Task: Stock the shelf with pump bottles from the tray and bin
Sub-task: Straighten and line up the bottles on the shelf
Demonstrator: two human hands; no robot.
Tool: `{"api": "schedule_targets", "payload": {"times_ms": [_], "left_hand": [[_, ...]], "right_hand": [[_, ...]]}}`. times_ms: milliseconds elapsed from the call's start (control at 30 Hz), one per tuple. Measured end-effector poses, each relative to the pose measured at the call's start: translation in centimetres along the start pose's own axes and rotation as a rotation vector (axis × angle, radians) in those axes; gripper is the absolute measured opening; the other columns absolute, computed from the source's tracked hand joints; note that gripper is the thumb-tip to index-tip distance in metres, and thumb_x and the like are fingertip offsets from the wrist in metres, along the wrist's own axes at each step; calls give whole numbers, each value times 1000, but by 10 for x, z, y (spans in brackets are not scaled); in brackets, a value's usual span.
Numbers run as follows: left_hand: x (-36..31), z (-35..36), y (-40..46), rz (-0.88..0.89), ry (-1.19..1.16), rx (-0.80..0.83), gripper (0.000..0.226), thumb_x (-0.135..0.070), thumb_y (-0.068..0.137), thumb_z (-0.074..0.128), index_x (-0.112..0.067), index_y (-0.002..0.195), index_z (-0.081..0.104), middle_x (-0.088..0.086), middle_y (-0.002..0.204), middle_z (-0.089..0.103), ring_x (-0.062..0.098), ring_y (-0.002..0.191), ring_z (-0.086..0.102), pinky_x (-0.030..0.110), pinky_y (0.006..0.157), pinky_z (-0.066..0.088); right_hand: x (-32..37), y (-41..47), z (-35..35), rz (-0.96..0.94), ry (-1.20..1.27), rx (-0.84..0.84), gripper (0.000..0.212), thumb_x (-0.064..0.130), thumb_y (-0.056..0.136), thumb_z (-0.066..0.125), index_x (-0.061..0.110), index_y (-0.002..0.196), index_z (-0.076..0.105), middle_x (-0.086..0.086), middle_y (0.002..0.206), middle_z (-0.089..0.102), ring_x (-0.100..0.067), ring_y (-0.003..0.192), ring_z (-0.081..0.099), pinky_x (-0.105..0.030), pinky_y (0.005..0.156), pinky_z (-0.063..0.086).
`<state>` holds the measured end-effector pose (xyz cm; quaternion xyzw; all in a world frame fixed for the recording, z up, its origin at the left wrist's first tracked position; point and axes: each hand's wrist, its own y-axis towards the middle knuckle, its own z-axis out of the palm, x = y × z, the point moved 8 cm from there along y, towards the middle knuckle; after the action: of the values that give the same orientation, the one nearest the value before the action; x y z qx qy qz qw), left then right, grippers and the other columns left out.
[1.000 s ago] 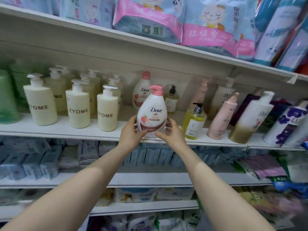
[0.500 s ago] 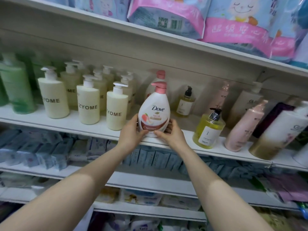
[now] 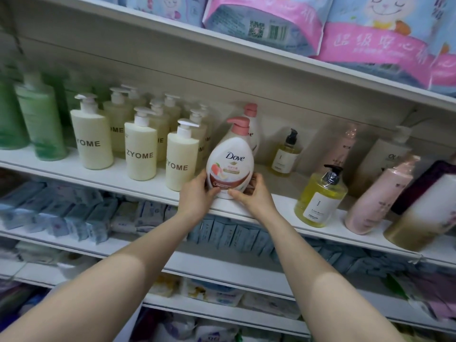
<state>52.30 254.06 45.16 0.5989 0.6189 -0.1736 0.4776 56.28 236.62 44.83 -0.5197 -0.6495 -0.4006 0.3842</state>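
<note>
The Dove pump bottle point(image 3: 228, 166), white with a pink pump, stands upright at the front edge of the middle shelf point(image 3: 278, 206), its base on or just at the shelf board; contact cannot be confirmed. It sits just right of the nearest cream ZYOME bottle point(image 3: 181, 159) and directly in front of a second Dove bottle point(image 3: 253, 130) at the back.

Left hand point(image 3: 197, 197): grip closed round the bottle's lower left side, thumb across the front label. Right hand point(image 3: 254, 197): grip closed round the lower right side, thumb at the base, fingers behind. Both forearms reach up and forward, wrists roughly level with the shelf lip.

To the right, well apart, stands a yellow bottle with a black pump point(image 3: 320, 196); further right a pink bottle point(image 3: 377, 198) leans back.

Against the frame one second earlier: the bottle was held above the shelf edge and further from the ZYOME row; it is now lower, deeper on the shelf and closer to that row. Both hands hold the same places on it.
</note>
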Motion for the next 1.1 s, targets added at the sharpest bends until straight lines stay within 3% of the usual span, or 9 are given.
{"api": "schedule_targets", "payload": {"times_ms": [333, 500, 633, 833, 1100], "left_hand": [[0, 0, -4, -33, -26, -12, 44, -22, 86, 70, -20, 128, 58, -3, 119, 68, 15, 110, 61, 36, 98, 49], [-5, 1, -7, -50, -59, 25, 47, -17, 86, 70, -18, 131, 57, 0, 123, 67, 16, 115, 60, 40, 103, 47], [-5, -1, -8, -52, -62, 46, 48, -16, 85, 70, -18, 131, 57, 0, 123, 67, 16, 115, 60, 41, 103, 47], [-4, -2, -8, -37, -88, 66, 45, -17, 84, 71, -18, 127, 59, -4, 120, 68, 12, 112, 62, 40, 102, 49], [3, -4, -5, -58, -157, 122, 49, -18, 83, 74, -15, 129, 57, -3, 120, 68, 9, 111, 62, 38, 101, 50]], "right_hand": [[-3, 7, -3, -31, -39, 23, 68, 29, 73, 87, 29, 120, 39, 11, 117, 56, -14, 113, 58, -38, 99, 51], [-3, 3, -6, -22, -62, 16, 75, 32, 72, 87, 23, 129, 40, 5, 125, 58, -16, 115, 58, -41, 101, 51], [0, 0, -7, -3, -71, 9, 76, 31, 73, 87, 22, 131, 39, 2, 130, 58, -14, 113, 57, -37, 100, 50], [-1, -3, -10, 17, -90, 10, 72, 34, 71, 88, 26, 123, 38, 3, 126, 58, -15, 113, 58, -39, 100, 51], [3, -9, -11, 82, -67, 40, 75, 30, 71, 88, 23, 128, 39, 9, 115, 55, -13, 109, 57, -32, 96, 51]]}}
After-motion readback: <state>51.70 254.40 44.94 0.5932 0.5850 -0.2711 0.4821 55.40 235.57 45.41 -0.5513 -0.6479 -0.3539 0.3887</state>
